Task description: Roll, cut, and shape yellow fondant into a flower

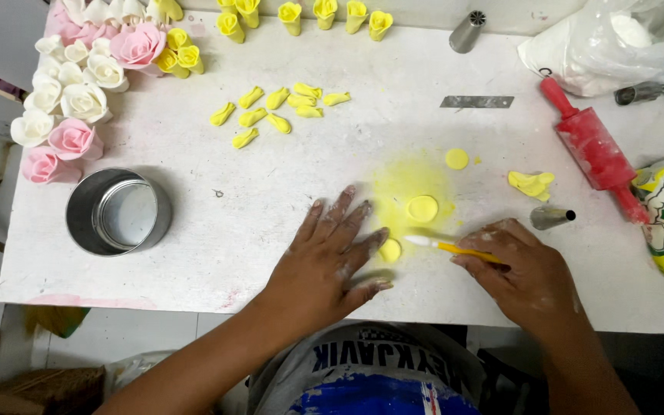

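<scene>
1. Yellow paste is what we are shaping: a small yellow disc (390, 250) is lying on the white counter (217, 230) at lower centre of the frame, just beside the tips of our left hand (324, 261).
2. We are spreading the left hand flat, fingers apart and gripping nothing, with the forefinger tip touching or nearly touching the disc to steady it.
3. We are closing the right hand (528, 273) around a thin modelling tool (449, 247), its yellow handle pinched in the fingers.
4. To do this step well, we judge that we are best keeping the tool low and nearly flat, pressing lightly at the disc's edge while the left fingertip is stopping it from sliding; a heavy press could tear so thin a piece.
5. The tool's long axis is running almost level across the frame, tilted slightly down toward the right, with its white tip pointing left at the disc and its handle end hidden in the palm.
6. A second flat disc (422, 208) is resting on the yellow dust patch just above, and a red rolling pin (595, 150) is lying at the right.
</scene>
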